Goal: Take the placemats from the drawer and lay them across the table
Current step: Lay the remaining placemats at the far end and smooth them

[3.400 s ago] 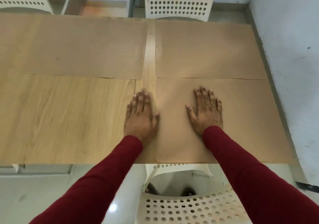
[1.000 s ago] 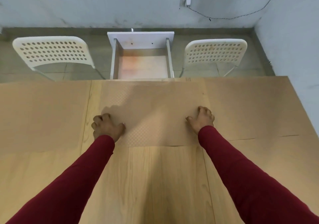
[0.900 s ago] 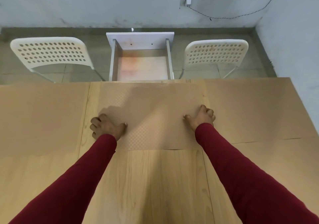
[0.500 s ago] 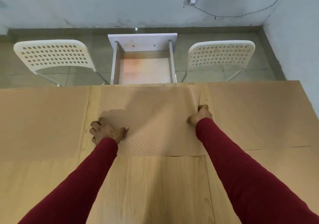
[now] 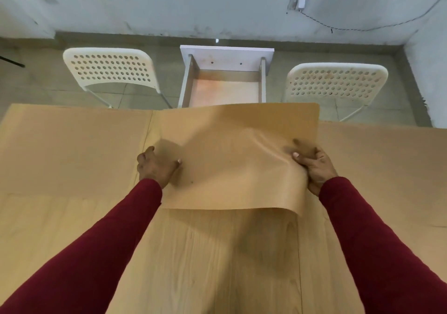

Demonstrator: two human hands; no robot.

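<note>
A tan placemat [image 5: 232,159] is lifted off the wooden table [image 5: 217,260] at the far middle. My left hand [image 5: 156,166] grips its left edge and my right hand [image 5: 314,166] grips its right edge, which curls up and wrinkles. Another placemat [image 5: 72,149] lies flat on the far left of the table, and one more placemat [image 5: 382,168] lies on the far right. Beyond the table's far edge the white drawer [image 5: 225,89] stands pulled open, and its bottom shows bare.
Two white perforated chairs [image 5: 108,69] [image 5: 336,84] stand on either side of the drawer, against the far edge of the table. A grey wall [image 5: 217,2] runs behind them and another wall closes the right side.
Since the earlier frames, both hands have closed on the middle far placemat's side edges and raised it off the table; before, it lay flat under my fingers.
</note>
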